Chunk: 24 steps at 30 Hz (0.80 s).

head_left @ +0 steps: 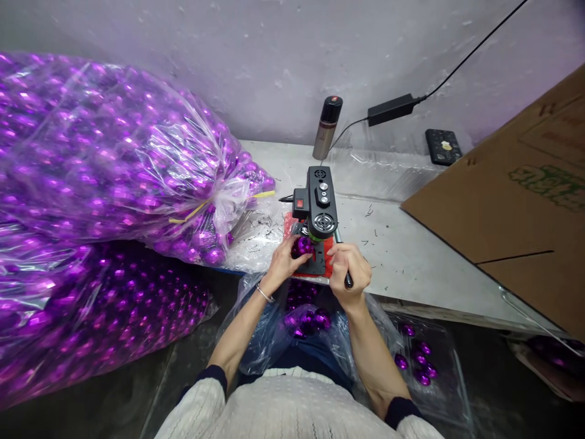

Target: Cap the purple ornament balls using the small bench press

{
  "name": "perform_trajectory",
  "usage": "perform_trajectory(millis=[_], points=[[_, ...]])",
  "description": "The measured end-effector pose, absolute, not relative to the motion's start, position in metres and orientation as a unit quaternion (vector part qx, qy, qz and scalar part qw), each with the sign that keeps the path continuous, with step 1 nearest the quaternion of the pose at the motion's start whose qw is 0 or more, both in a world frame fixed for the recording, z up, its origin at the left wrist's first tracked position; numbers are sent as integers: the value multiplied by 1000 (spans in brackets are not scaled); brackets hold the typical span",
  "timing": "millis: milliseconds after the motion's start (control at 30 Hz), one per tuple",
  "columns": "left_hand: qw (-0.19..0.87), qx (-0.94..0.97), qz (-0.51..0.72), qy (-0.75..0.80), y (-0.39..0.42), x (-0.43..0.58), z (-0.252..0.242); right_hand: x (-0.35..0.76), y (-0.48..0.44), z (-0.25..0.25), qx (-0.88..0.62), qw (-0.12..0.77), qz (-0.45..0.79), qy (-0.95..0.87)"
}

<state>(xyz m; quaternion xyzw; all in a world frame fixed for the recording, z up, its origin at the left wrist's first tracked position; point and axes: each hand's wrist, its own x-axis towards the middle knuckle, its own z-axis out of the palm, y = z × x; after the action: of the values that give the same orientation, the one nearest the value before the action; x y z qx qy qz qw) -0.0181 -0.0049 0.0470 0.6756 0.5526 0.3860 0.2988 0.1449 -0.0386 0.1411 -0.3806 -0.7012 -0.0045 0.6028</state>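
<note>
Glossy purple ball (303, 246), patched with bright and dark reflections, at the front of a black machine (322, 204).
Half-curled, the left hand (285, 261) grips it between thumb and fingers; the right hand (351, 268) is fisted round the black handle (348, 281).

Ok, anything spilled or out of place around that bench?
Yes: small dark scraps litter the bench on both sides of the black machine, like stray debris. The power adapter also looks suspended by its cord rather than resting on anything.
</note>
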Motion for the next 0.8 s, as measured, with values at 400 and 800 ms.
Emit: perform_trajectory(millis=[400,800], points=[[245,682,424,543,-1,-1,16,144,-40,145,-382,596,-14,-706],[229,692,433,530,-2,-1,8,143,-42,132,-383,610,-2,-694]])
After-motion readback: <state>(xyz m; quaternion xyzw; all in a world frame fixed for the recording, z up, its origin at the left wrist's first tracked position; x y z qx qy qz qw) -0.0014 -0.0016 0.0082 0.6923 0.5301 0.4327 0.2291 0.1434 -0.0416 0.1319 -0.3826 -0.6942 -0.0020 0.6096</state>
